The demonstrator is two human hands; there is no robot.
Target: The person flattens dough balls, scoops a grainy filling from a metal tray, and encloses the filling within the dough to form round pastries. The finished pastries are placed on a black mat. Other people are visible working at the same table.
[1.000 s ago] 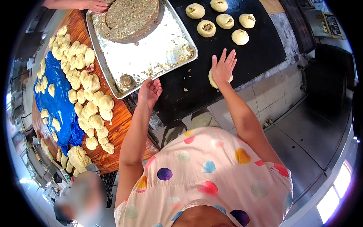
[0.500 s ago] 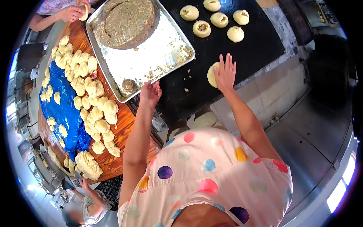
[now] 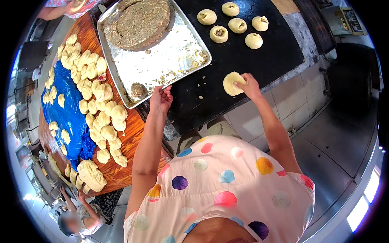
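Observation:
My right hand (image 3: 250, 86) grips the right edge of a flattened round of dough (image 3: 232, 83), thumb on top, over the black work surface. The fingers behind the dough are partly hidden. At the near rim of a metal tray (image 3: 190, 68), my left hand (image 3: 162, 99) has its palm turned up and its fingers curled at the edge. In the tray lies a large brown mound of filling (image 3: 144, 24), with a small ball of filling (image 3: 138, 89) by the near corner. Several dough buns (image 3: 237, 25) stand farther off, some with filling showing through their tops.
Left of the tray, a wooden table (image 3: 135, 135) bears many dough pieces (image 3: 103, 93), a blue plastic sheet (image 3: 67, 109) and a larger dough lump (image 3: 91, 176). One person's hand (image 3: 77, 5) holds dough at the far left; another person (image 3: 83, 218) is at the lower left.
My right hand was flat on the dough round; now it grips the round's right edge. The round looks wider. My left hand remains at the tray rim.

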